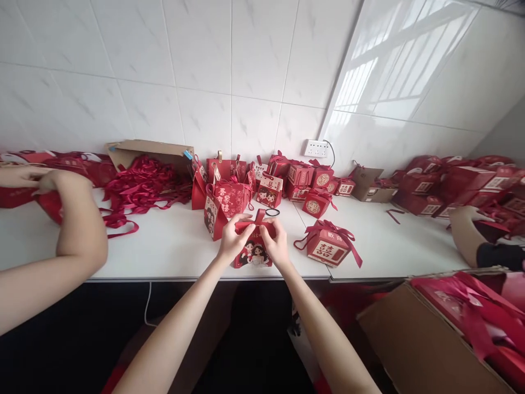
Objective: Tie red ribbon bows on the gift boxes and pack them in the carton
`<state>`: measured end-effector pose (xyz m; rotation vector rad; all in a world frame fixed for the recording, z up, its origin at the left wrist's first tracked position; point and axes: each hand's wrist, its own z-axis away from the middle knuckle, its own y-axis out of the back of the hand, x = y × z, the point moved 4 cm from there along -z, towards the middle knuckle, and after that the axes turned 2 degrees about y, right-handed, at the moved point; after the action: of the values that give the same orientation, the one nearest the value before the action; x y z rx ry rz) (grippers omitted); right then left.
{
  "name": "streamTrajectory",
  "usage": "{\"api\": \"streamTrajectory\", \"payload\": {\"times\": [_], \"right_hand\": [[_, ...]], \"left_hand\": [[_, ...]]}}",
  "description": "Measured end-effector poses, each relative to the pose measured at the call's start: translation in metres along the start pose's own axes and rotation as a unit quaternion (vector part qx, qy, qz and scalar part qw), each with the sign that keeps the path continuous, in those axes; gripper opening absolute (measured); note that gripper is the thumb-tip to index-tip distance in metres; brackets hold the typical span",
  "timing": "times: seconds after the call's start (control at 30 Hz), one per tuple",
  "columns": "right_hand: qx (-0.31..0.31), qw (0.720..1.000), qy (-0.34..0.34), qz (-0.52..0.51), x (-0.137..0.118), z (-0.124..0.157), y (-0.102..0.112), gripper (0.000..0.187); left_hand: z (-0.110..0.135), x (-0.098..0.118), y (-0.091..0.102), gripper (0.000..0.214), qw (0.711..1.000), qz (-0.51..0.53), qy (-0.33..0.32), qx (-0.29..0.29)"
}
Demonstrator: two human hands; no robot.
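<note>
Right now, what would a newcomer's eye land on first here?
At the front centre, the left hand and right hand pinch a red fabric ribbon atop a small red cardboard gift box printed with a cartoon couple. A tangled heap of loose red ribbons spills from a brown cardboard carton at the back left.

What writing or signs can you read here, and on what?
"囍": white panel of the ribboned red box.
Gold characters on the open red bag: too blurred to read.
The small box whose ribbon the left hand and right hand pinch: a cartoon couple, no legible text.
Other labels: too small.
</note>
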<state>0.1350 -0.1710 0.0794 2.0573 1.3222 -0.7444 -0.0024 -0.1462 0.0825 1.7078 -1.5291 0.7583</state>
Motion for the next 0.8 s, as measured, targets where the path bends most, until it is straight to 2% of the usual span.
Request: {"api": "streamTrajectory", "payload": {"times": [0.27,0.57,0.8], "right_hand": [[0.008,1.000,0.004,-0.009,-0.0006,0.0003,-0.0008,0.015],[0.007,1.000,0.017,-0.005,0.0000,0.0020,-0.0008,0.015],[0.019,1.000,-0.001,-0.004,0.0040,0.0048,-0.0030,0.014]], "left_hand": [[-0.0015,0.0039,0.0025,0.022,0.999,-0.016,-0.004,-0.042],[-0.0001,0.0052,0.0015,0.018,0.999,-0.012,-0.021,-0.032],[0.0014,-0.0009,-0.0028,0.017,1.000,-0.003,0.002,-0.007]]}}
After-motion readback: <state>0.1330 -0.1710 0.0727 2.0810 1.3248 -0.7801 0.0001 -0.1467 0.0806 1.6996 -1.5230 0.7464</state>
